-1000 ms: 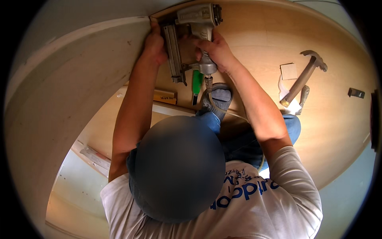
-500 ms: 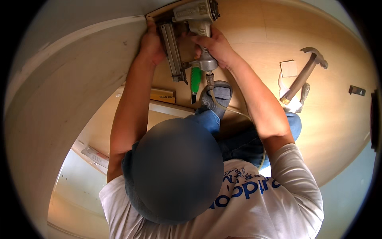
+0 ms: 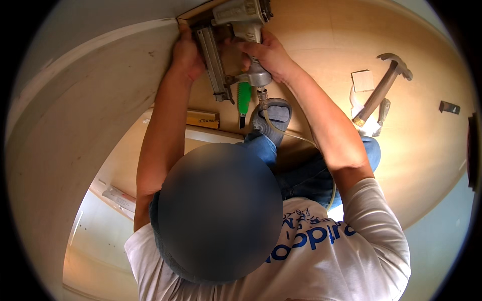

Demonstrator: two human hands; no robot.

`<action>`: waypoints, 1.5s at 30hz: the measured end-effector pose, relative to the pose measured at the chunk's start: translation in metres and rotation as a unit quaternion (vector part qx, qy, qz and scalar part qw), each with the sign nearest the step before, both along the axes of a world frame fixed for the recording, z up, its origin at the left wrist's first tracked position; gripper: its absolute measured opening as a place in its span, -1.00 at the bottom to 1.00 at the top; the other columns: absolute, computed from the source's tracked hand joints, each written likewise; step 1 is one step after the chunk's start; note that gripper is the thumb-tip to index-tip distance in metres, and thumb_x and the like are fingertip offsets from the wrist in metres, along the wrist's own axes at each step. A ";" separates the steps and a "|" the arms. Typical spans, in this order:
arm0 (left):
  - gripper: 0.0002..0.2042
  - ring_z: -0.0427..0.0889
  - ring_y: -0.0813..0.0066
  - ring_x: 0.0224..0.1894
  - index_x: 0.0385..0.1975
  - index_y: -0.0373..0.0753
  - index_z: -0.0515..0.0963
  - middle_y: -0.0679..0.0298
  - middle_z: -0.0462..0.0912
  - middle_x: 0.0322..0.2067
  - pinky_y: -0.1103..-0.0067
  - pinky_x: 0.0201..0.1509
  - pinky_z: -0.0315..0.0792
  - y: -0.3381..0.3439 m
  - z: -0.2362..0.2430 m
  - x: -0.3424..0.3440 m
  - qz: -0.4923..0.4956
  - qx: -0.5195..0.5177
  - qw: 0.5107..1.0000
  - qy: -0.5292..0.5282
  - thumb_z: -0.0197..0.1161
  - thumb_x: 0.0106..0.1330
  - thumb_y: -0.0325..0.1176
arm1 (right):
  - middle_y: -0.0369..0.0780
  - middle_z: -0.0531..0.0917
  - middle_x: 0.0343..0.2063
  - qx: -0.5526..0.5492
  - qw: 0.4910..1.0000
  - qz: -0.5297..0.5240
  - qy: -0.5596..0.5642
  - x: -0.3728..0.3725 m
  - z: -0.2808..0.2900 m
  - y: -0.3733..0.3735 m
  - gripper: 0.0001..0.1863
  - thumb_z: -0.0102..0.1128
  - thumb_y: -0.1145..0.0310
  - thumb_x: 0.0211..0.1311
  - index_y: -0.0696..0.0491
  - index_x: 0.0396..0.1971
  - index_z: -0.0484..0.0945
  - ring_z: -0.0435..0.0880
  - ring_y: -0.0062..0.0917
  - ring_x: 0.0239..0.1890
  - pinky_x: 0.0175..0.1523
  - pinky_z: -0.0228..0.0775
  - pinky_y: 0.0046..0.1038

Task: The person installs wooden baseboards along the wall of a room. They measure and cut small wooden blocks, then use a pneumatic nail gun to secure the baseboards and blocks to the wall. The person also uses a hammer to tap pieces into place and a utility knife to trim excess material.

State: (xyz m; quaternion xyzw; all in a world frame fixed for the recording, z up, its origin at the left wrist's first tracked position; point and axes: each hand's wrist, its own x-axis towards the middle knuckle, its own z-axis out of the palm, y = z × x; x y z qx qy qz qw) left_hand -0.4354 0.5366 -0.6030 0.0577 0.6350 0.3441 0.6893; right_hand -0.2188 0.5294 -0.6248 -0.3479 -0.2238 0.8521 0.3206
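A metal nail gun (image 3: pixel 240 12) points away from me at the far end, next to a pale wall panel (image 3: pixel 100 85). My right hand (image 3: pixel 268 56) is closed around its handle, and an air hose (image 3: pixel 281 129) runs from the handle's base back past my leg. My left hand (image 3: pixel 188 57) is left of the gun's magazine, against the panel's edge. One of its digits reaches up to a wooden strip (image 3: pixel 197 12) in the corner and seems to grip its end; the other fingers are mostly hidden. A green-handled cutter (image 3: pixel 244 98) lies below the gun.
On the wooden surface at the right lie a claw hammer (image 3: pixel 384 88), a small pale square piece (image 3: pixel 362 80), a scraper-like tool (image 3: pixel 383 113) and a small dark block (image 3: pixel 449 107). A yellow box (image 3: pixel 203 120) sits near my left forearm. My shoe (image 3: pixel 272 118) rests close below the gun.
The nail gun and both hands appear slightly farther up and left, but the surrounding objects shift similarly in the picture. Both grips look the same.
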 end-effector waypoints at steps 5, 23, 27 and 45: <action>-0.28 0.67 0.00 0.05 0.31 -0.28 0.36 0.01 0.65 0.08 0.06 0.12 0.56 0.001 -0.001 -0.001 0.019 -0.019 0.999 -0.019 -0.49 0.63 0.23 | -0.16 0.75 -0.10 0.008 1.000 -0.014 0.002 -0.002 -0.002 -0.001 -0.68 0.25 0.47 0.33 0.16 0.05 0.49 0.62 -0.58 -0.54 -0.44 0.52 -0.48; -0.31 0.57 0.12 0.27 0.24 -0.21 0.36 0.12 0.57 0.25 0.22 0.30 0.35 -0.014 0.005 0.005 0.043 -0.004 0.999 0.034 -0.34 0.58 0.33 | -0.18 0.68 -0.03 -0.078 0.981 -0.152 -0.091 0.162 0.012 -0.087 -0.69 0.11 0.48 0.46 0.14 0.14 0.43 0.63 -0.57 -0.45 -0.36 0.58 -0.45; -0.52 0.66 0.29 0.10 0.17 -0.23 0.46 0.21 0.67 0.08 0.42 0.19 0.44 -0.055 -0.028 0.018 -0.012 0.073 0.989 0.128 -0.06 0.61 0.08 | -0.17 0.70 -0.10 -0.079 0.978 -0.146 -0.125 0.183 -0.005 -0.120 -0.73 0.10 0.47 0.47 0.13 0.10 0.42 0.65 -0.53 -0.46 -0.34 0.62 -0.41; -0.40 0.43 0.00 0.39 0.51 -0.28 0.16 0.02 0.05 0.57 0.27 0.43 0.37 -0.119 -0.014 0.029 -0.465 0.176 0.611 0.616 -0.12 0.42 -0.45 | 0.27 0.63 -0.12 0.148 0.528 -0.029 -0.835 0.305 0.015 -0.098 -0.54 0.28 0.26 0.25 0.33 -0.02 0.49 0.63 0.19 -0.03 0.14 0.52 -0.07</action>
